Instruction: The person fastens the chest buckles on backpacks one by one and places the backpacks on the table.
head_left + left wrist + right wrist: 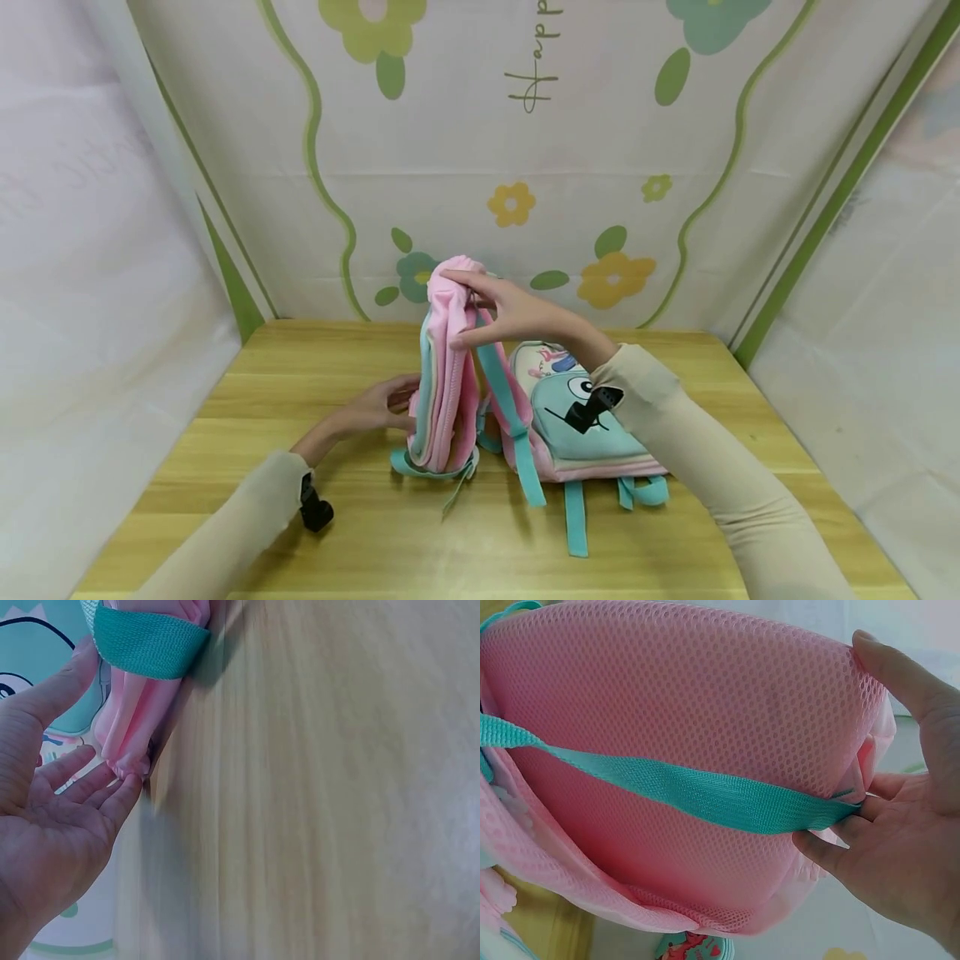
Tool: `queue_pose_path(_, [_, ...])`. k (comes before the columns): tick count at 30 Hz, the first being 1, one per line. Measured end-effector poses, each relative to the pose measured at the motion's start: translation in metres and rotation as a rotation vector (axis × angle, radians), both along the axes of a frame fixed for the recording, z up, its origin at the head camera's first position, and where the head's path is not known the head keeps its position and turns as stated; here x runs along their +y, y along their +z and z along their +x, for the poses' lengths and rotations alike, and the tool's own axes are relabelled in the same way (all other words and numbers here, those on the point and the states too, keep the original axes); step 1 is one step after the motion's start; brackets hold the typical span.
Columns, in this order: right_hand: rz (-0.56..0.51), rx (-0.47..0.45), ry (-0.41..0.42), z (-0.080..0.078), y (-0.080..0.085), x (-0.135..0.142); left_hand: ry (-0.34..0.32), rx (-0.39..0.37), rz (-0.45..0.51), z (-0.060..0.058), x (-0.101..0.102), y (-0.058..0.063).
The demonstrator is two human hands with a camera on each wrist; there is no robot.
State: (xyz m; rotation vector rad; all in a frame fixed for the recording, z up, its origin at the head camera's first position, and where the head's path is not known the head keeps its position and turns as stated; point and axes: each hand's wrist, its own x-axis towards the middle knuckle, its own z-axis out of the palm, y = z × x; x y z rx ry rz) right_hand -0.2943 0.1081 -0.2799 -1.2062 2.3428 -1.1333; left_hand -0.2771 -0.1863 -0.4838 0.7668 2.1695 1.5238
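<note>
A pink and turquoise child's backpack [448, 392] stands upright on the table, its side toward the head camera. My right hand [506, 312] grips its top, thumb on one side and fingers on the other. In the right wrist view, its pink mesh back [682, 690] and a turquoise webbing strap [727, 802] run up to my fingers. Beside the bag's lower left side is my left hand [375, 406], fingers loosely bent. The left wrist view has its fingertips against pink fabric [139, 712], below a turquoise loop [154, 643].
A second backpack [592, 442], with a cartoon eye on its turquoise pocket, lies on the wooden table [337, 533] to the right. Its straps [576, 517] trail toward the front. A flower-print fabric wall [450, 142] stands behind, with pale side walls left and right.
</note>
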Motion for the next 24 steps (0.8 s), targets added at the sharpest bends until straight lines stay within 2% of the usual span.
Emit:
queue_pose_path(7, [-0.015, -0.004, 0.010, 0.004, 0.003, -0.011, -0.025, -0.018, 0.056, -0.001, 0.001, -0.002])
queue_pose_path(14, [0.006, 0.034, 0.007, 0.009, 0.003, -0.021, -0.024, 0.004, 0.051, -0.002, -0.002, -0.002])
queue_pose_path(20, [0.004, 0.060, 0.001, 0.007, -0.003, -0.028, -0.032, 0.007, 0.061, -0.003, -0.006, -0.002])
queue_pose_path(24, [-0.011, 0.075, 0.002, 0.006, -0.006, -0.031, -0.015, 0.006, 0.050, -0.003, -0.011, 0.002])
